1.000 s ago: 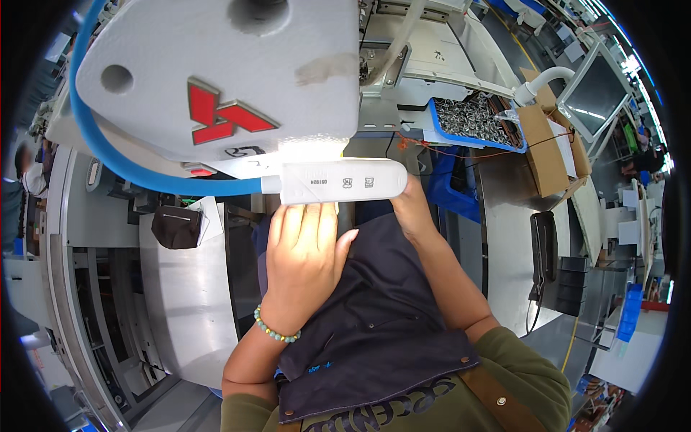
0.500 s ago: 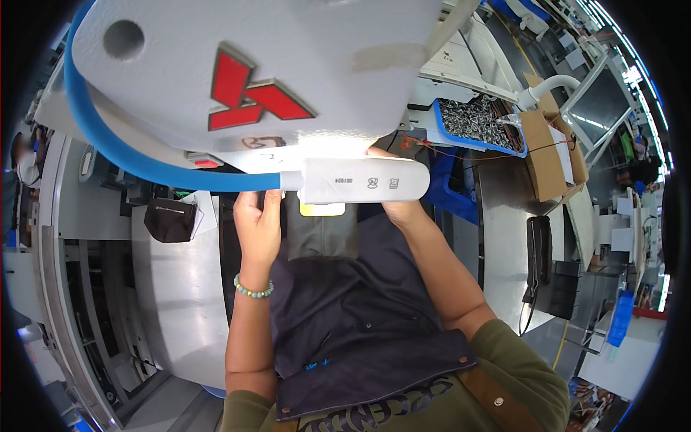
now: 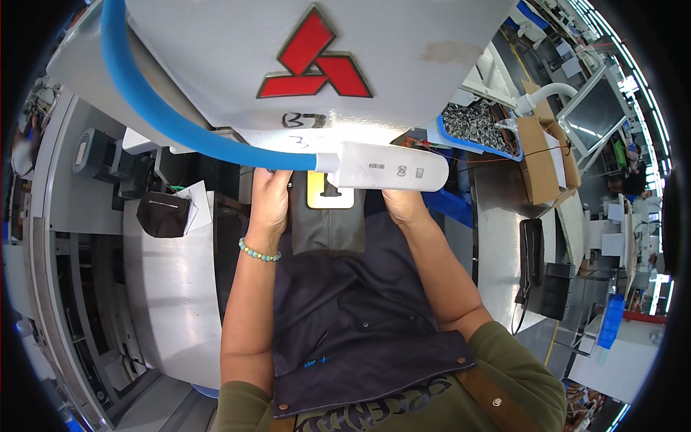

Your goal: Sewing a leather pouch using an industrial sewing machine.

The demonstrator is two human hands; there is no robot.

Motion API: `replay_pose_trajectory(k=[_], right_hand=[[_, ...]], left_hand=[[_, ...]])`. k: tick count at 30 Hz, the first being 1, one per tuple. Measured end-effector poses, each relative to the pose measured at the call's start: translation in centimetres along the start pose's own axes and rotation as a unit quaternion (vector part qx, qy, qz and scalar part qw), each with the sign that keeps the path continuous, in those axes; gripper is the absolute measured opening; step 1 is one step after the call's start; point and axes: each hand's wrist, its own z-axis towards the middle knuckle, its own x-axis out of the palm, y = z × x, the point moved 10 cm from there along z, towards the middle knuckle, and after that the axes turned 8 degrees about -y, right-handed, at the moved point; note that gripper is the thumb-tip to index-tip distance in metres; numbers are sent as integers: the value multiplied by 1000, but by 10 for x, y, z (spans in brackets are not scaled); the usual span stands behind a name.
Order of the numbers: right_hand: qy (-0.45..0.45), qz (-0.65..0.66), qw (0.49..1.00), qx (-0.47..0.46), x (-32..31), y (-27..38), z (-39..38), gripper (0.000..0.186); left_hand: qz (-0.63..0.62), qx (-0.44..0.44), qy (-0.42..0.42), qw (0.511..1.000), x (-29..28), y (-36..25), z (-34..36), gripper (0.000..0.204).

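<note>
A dark grey leather-like piece (image 3: 328, 234) lies flat before me, its far part hidden under the white lamp head (image 3: 392, 168). On it rests a small white and yellow plate (image 3: 314, 193) with a dark slot. My left hand (image 3: 271, 200), wrist in a beaded bracelet (image 3: 259, 251), is beside the piece's left edge, its fingertips hidden behind the blue hose (image 3: 173, 119). My right hand (image 3: 404, 207) reaches in from the right, fingers covered by the lamp head. What either hand grips is hidden.
A large white machine head (image 3: 403, 65) with a red emblem overhangs the work. At left, a black pouch (image 3: 163, 214) lies on a metal table (image 3: 173, 288). To the right are a blue tray of metal parts (image 3: 481, 153), a cardboard box (image 3: 536, 169) and a black case (image 3: 531, 252).
The view has shifted, so the machine head and lamp sit further right and the lamp higher. More of the white and yellow plate shows. Both hands stay beside the grey piece.
</note>
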Motion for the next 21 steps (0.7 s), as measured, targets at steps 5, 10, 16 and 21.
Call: replay_pose_trajectory(k=[5,10,16,21], right_hand=[[-42,-4,999,-5,-8,-9,-4,18],[-47,-37,998,11,-18,-27,-2,27],[-33,-9,998,61,-25,-46,-3,41],[-103,4,990,100,-46,-87,-4,37]], left_hand=[[13,-15,15,1000,-5,9,5,29],[-1,-3,27,1000,0,5,5,34],[8,-20,14,1000,-4,10,1,36],[79,-35,-39,996,-31,39,-5,46]])
